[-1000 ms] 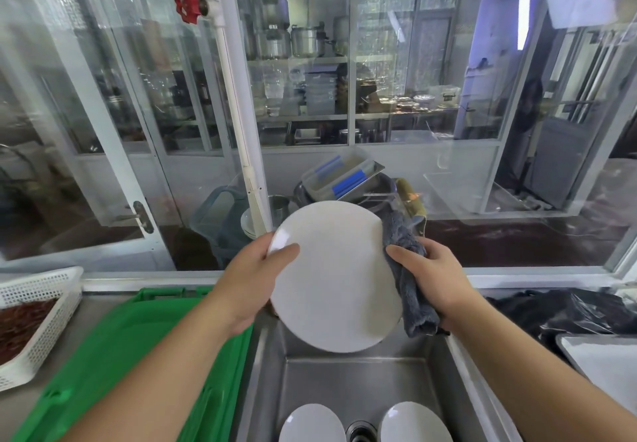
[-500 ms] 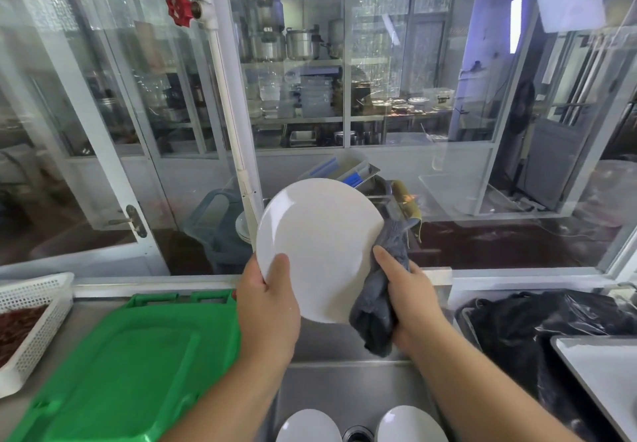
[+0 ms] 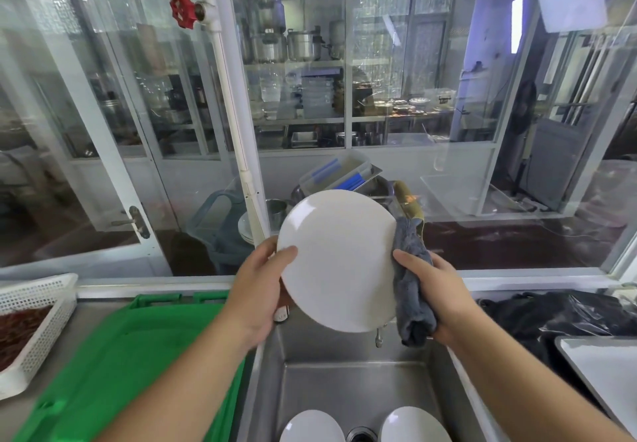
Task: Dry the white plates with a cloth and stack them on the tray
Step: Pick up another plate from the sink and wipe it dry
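- Plate (image 3: 339, 262): white, round, rigid, probably ceramic or melamine; held up on edge above the steel sink (image 3: 351, 383), face toward the camera, tilted a little to the right.
- Likely smooth and slick when wet, breakable if dropped onto steel; best taken at the rim, thumb on the face and fingers behind, from two opposite sides.
- Cloth (image 3: 412, 286): grey, soft, limp terry; bunched along the right rim of the plate, hanging below the palm; gives grip and padding on that side.
- Left hand (image 3: 256, 290): clamped on the left rim, thumb laid across the front face, fingers hidden behind; wrist bent up, forearm rising from lower left.
- Right hand (image 3: 436, 290): wrapped round the cloth, pressing it against the right rim, thumb pointing at the plate edge; forearm coming in from lower right.
- Two more white plates (image 3: 312, 426) lying in the sink bottom, either side of the drain, not yet dried.
- Green tray (image 3: 113, 372): on the counter just left of the sink, nothing stacked on the visible part.
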`<control>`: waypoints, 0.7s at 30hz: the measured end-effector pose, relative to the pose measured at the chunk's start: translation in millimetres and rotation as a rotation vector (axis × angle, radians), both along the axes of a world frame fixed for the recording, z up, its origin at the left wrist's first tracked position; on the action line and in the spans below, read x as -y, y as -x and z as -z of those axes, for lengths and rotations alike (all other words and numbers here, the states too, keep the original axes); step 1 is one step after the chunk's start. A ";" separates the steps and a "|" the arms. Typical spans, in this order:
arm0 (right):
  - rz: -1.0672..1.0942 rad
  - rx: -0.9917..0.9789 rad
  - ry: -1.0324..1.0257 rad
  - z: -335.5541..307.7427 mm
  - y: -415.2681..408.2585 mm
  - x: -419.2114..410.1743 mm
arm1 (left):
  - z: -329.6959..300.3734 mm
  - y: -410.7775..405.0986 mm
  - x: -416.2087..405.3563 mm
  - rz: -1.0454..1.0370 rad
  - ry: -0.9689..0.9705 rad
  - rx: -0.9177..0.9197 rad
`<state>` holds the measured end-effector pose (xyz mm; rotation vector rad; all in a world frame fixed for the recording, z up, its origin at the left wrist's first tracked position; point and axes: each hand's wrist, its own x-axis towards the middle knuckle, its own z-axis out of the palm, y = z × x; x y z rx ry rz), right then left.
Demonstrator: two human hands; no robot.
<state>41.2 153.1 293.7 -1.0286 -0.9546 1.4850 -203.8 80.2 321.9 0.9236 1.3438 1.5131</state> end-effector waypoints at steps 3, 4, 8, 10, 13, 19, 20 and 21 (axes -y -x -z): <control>-0.128 0.156 -0.099 -18.2 -12.1 -3.5 | -18.2 21.8 -1.2 0.167 0.099 -0.116; -0.158 0.194 -0.128 -23.4 -13.1 -4.3 | -20.9 25.3 -1.3 0.226 0.124 -0.164; -0.115 0.189 -0.140 -32.6 -4.1 -7.4 | -16.6 23.3 -1.9 0.200 0.056 -0.260; -0.031 0.125 -0.110 -31.9 2.6 -9.0 | -9.4 15.5 -1.4 0.154 0.012 -0.247; 0.053 0.059 -0.071 -27.4 11.1 -7.1 | 3.6 1.0 0.0 0.064 -0.039 -0.181; 0.042 -0.230 0.149 4.5 50.4 21.0 | 24.9 -38.6 -6.2 -0.283 -0.097 -0.127; 0.052 -0.278 0.168 10.4 57.0 25.1 | 29.4 -45.1 -5.0 -0.296 -0.103 -0.089; 0.073 -0.304 0.176 15.4 60.3 26.9 | 35.1 -50.7 -4.0 -0.291 -0.105 -0.040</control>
